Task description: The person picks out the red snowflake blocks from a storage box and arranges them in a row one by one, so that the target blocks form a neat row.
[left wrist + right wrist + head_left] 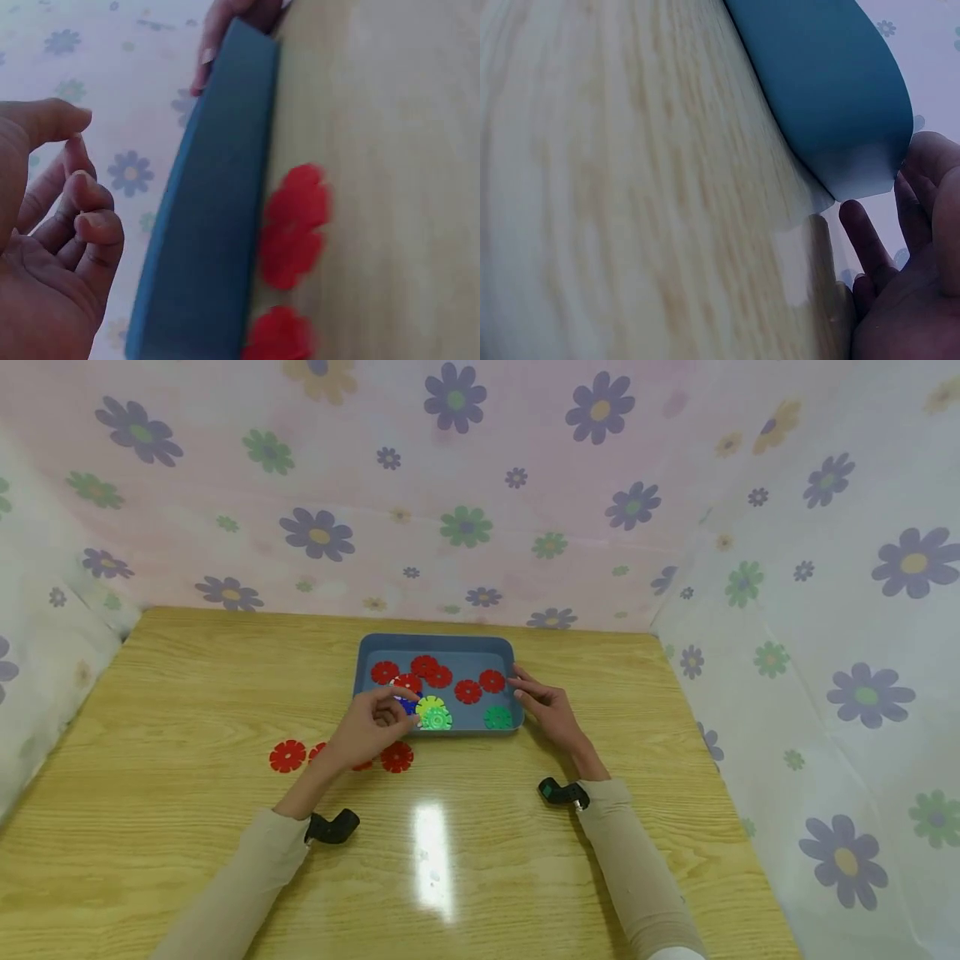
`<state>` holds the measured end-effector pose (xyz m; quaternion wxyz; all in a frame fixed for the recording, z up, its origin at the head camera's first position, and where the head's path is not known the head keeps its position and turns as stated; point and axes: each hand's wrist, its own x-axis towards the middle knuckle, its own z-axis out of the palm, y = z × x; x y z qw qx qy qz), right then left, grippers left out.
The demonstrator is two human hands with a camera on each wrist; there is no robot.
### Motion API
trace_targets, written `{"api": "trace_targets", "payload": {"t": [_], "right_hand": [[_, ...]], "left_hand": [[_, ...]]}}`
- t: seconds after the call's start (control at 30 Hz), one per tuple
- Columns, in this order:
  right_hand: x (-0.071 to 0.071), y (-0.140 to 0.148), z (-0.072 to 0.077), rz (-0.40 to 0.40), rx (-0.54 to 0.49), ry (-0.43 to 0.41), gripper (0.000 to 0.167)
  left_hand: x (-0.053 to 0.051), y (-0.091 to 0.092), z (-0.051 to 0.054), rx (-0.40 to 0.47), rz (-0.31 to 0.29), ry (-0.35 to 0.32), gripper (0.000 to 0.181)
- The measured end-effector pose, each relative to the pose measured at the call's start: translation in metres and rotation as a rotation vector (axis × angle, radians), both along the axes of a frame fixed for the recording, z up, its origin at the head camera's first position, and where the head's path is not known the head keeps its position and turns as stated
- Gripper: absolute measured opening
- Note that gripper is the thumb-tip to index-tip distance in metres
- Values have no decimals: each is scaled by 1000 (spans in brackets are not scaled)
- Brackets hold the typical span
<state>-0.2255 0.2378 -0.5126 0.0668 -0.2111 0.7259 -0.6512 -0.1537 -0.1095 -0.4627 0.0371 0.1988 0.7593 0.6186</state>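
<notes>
A blue-grey tray (435, 731) on the table holds several notched plastic discs: red discs (468, 692), a green disc (497, 718), a light green disc (437, 719), a yellow disc (431, 703) and a partly hidden blue one. Over its front left part hovers my left hand (369, 727), fingers bent, a gap between thumb and forefinger in the head view. No disc shows between its fingertips in the left wrist view. My right hand (551, 714) has its fingertips against the tray's right end. The right wrist view shows its fingers (866, 232) beside the outer corner.
In front of the tray, a row of red discs (288, 756) lies on the wooden table (510, 860), partly covered by my left hand and wrist. Flower-patterned cloth (465, 468) rises behind the table and along both sides.
</notes>
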Motion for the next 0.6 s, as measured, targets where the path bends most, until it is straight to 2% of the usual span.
{"api": "trace_targets", "payload": {"t": [0.1, 0.2, 0.3, 0.43, 0.6], "right_hand": [[0, 0, 0, -1, 2, -1, 36], [0, 0, 0, -6, 4, -2, 36], [0, -1, 0, -12, 2, 4, 35], [-1, -1, 0, -4, 5, 17, 35], [-1, -1, 0, 0, 10, 13, 35]], "left_hand": [[-14, -4, 7, -10, 53, 2, 31], [-29, -5, 7, -54, 110, -20, 38], [-44, -3, -1, -150, 159, -41, 44], [-59, 3, -14, -276, 189, -62, 52], [-68, 7, -22, -349, 219, -65, 56]]}}
